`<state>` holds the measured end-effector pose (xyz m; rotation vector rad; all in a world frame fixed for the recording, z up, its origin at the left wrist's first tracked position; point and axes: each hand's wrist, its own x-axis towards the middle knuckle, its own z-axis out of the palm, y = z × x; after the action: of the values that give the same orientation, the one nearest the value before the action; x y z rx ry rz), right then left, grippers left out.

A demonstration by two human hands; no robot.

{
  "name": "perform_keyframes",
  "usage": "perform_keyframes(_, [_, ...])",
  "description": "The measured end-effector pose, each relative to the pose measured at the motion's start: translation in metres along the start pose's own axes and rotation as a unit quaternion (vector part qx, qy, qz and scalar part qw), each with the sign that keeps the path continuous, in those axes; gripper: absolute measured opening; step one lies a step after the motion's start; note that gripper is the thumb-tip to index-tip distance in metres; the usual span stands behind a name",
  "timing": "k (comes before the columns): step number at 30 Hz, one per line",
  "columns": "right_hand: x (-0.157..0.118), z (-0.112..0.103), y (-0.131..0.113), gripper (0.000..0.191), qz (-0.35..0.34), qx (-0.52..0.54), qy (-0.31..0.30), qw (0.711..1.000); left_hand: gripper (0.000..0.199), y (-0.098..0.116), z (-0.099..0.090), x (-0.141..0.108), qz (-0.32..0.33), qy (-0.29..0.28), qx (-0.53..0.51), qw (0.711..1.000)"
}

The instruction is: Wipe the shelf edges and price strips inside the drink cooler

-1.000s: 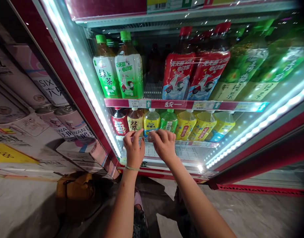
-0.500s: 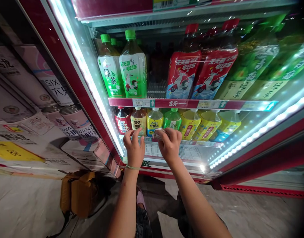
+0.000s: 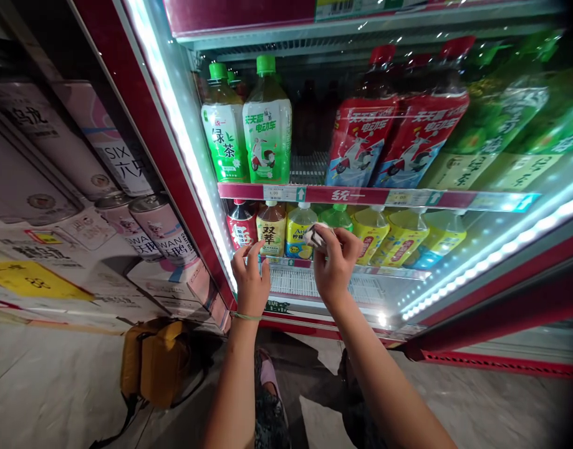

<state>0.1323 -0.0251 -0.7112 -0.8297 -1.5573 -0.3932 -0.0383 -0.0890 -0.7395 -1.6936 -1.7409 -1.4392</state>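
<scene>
In front of a lit drinks fridge [image 3: 211, 227], both of my arms reach forward. My right hand [image 3: 337, 267] is closed on a crumpled whitish cloth [image 3: 318, 237], with dark patches showing on it. Behind that hand, a green-capped bottle [image 3: 337, 216] is partly covered. My left hand [image 3: 251, 282] is raised with its fingers apart and slightly curled, and nothing shows in it. It is nearest to the red-labelled bottle [image 3: 241, 226] and the cream-labelled bottle [image 3: 271, 231] on the lower shelf. I cannot tell whether either hand touches glass.
Green tea bottles [image 3: 267, 134] and red-labelled bottles [image 3: 361, 137] stand on the upper shelf, above a price strip [image 3: 346, 194]. Pink cans [image 3: 159, 224] and boxes are stacked at the left. A brown backpack [image 3: 162, 368] lies on the floor. Red trim [image 3: 501, 362] runs along the lower right.
My right hand has shifted right and slightly up with the cloth, which now shows more plainly. My left hand has hardly moved. The fridge and bottles appear further right as the view turned.
</scene>
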Motion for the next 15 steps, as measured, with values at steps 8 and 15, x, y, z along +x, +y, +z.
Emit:
perform_keyframes(8, [-0.03, -0.002, 0.005, 0.045, -0.125, 0.007, -0.157, 0.98, 0.043, -0.009, -0.003, 0.003, 0.016, -0.003, 0.0, 1.0])
perform_keyframes(15, [-0.028, 0.015, -0.004, 0.036, -0.159, -0.002, -0.138, 0.978, 0.041, -0.012, -0.004, 0.004, 0.009, -0.005, -0.011, 1.0])
